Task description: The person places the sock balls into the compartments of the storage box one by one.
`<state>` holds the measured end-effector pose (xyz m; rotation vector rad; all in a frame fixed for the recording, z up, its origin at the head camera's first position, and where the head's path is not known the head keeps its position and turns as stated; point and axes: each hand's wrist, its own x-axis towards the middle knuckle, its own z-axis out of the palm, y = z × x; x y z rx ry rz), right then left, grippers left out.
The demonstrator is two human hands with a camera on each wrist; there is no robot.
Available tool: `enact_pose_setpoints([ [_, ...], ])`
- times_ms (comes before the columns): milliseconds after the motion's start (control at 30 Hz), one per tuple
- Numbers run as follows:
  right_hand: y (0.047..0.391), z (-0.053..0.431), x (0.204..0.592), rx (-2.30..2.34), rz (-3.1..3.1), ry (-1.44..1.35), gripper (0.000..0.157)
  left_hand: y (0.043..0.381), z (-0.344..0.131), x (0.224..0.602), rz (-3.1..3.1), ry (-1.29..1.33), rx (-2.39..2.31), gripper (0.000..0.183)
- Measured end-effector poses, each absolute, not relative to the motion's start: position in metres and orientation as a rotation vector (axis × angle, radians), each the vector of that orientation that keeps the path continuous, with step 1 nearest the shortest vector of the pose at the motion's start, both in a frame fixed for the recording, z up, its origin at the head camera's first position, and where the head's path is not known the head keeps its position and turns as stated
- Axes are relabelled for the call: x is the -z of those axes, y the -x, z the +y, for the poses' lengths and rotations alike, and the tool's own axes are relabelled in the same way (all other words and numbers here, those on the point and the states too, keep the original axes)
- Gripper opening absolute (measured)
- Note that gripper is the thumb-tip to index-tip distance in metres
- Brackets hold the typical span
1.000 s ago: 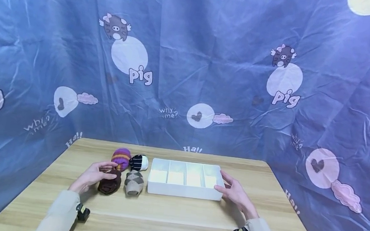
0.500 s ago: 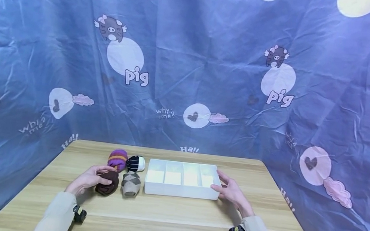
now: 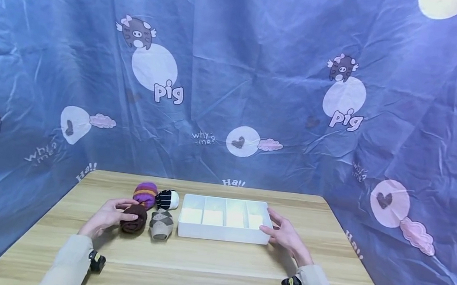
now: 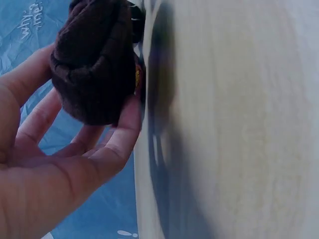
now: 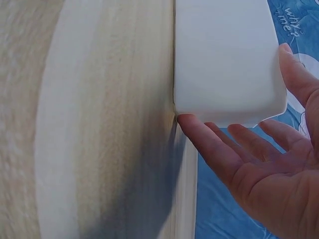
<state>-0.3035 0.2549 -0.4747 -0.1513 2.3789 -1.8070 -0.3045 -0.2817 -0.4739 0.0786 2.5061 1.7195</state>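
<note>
My left hand pinches a rolled dark brown sock between thumb and fingers; in the left wrist view the brown roll sits close over the table. Just behind it lies a purple sock roll with orange stripes. A black sock roll with white lines and a white end is beside that one. To the right of the brown roll lies a grey-beige argyle sock roll. My right hand holds the right end of a white divided box, thumb at its rim and fingers against the end wall.
The box has several compartments side by side, with no socks in them. A light wood table carries everything. Blue printed cloth hangs behind and along both sides of the table. Each wrist wears a small black camera.
The brown sock has turned in my left hand and risen slightly since half a second ago. My right hand keeps its place on the box. The head view has shifted a little.
</note>
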Motion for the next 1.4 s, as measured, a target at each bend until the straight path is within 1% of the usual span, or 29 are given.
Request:
enact_pose_setpoints([
  [100,0.303,0.254,0.473,1.799,2.376,0.153,0.085,0.305,-0.282,0.47,2.525,-0.027,-1.737,0.063],
  [267,0.303,0.256,0.473,1.811,2.383,0.14,0.084,0.306,-0.277,0.464,2.56,-0.053,-1.748,0.064],
  [533,0.301,0.255,0.475,1.805,2.374,0.124,0.083,0.306,-0.268,0.455,2.747,-0.077,-1.777,0.06],
  [833,0.301,0.254,0.474,1.811,2.368,0.121,0.083,0.31,-0.245,0.452,2.637,-0.078,-2.15,0.059],
  [933,0.301,0.254,0.473,1.823,2.363,0.116,0.083,0.31,-0.24,0.452,2.605,-0.084,-2.2,0.059],
  [1400,0.301,0.253,0.474,1.85,2.338,0.099,0.084,0.317,-0.219,0.454,2.593,-0.21,-2.162,0.056],
])
